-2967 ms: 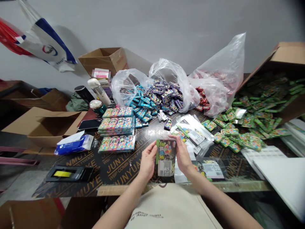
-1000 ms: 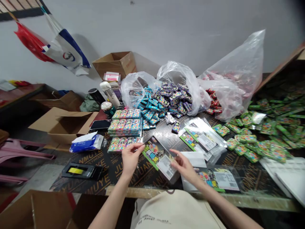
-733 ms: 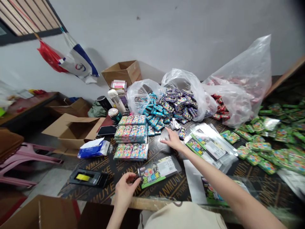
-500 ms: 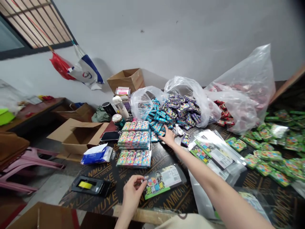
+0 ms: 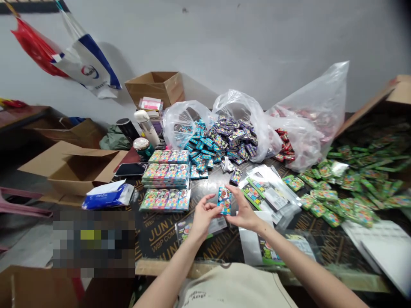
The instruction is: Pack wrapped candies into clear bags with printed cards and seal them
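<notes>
Head view: my left hand (image 5: pixel 203 216) and right hand (image 5: pixel 244 209) pinch a small blue printed sachet (image 5: pixel 224 200) by its edges above the dark lettered tabletop (image 5: pixel 157 233), where light, even fingertip pressure should keep it flat.

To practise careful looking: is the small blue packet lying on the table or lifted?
Lifted: left hand and right hand pinch the small blue packet above the table.

a plain pale grey wall (image 5: pixel 257 38) fills the upper frame under even, soft light. a dark printed plywood table (image 5: pixel 154 233) spans the middle; grey floor (image 5: pixel 25 256) and a pink chair (image 5: pixel 19 206) sit at lower left.
</notes>
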Demonstrator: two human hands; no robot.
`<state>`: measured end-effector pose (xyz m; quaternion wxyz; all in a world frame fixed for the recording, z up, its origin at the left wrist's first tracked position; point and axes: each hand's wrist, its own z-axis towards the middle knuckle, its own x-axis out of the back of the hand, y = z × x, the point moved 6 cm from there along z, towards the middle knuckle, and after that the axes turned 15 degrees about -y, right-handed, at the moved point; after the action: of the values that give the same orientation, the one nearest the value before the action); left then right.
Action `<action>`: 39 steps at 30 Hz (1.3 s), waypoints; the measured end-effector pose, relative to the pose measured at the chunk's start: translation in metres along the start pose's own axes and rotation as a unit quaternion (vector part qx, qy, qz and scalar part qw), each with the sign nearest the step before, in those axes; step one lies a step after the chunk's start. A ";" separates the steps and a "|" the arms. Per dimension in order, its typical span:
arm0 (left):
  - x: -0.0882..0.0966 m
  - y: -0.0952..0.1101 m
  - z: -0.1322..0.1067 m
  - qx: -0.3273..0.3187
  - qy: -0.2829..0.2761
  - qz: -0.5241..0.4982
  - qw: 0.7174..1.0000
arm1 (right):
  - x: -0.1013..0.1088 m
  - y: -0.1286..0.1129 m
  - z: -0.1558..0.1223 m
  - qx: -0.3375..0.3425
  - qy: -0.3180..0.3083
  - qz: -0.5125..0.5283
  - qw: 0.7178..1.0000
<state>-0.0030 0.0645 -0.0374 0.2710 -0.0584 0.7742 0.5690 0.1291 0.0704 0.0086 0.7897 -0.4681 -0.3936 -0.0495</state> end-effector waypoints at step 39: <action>-0.008 -0.017 -0.013 0.023 -0.067 0.254 0.965 | 0.002 -0.008 -0.038 -0.045 -0.017 -0.095 0.994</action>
<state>0.0061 0.0451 -0.0449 0.1698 0.1847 0.7567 0.6037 0.1484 0.0373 0.0061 0.7527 -0.4645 -0.4471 -0.1334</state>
